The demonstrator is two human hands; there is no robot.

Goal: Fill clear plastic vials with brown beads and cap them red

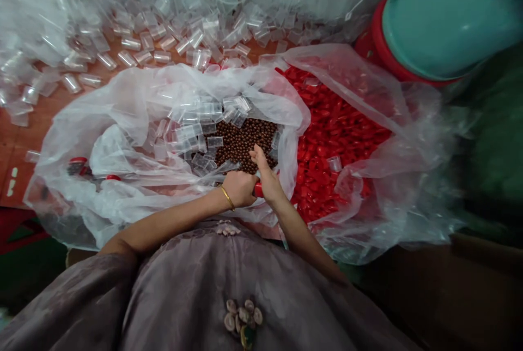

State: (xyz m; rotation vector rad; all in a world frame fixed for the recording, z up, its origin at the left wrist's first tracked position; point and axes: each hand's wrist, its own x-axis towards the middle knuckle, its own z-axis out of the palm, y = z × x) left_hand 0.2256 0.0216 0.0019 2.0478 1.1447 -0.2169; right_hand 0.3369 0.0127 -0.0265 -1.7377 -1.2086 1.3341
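Curling the left hand into a closed fist at the near edge of the brown beads, with a red cap poking out of it. Resting the right hand against that cap, also at the near edge of the beads, with fingers straightened and wrapped around nothing visible. Impossible to tell the rest of the left hand's hold, hidden inside the fist. Seeing clear plastic tubes heaped just left of the beads, loose red plastic parts bagged to their right, and red-capped containers well off to their left. Judging the likeliest trouble: a cap pushed askew, from uneven pressure of the right palm; a piece dropped among the beads, from a slackened fist; stray tubes mixed into the beads, from a nudge to the heap. Also possible: a spill of beads, from a forearm's drag on the soft translucent plastic bag around them.
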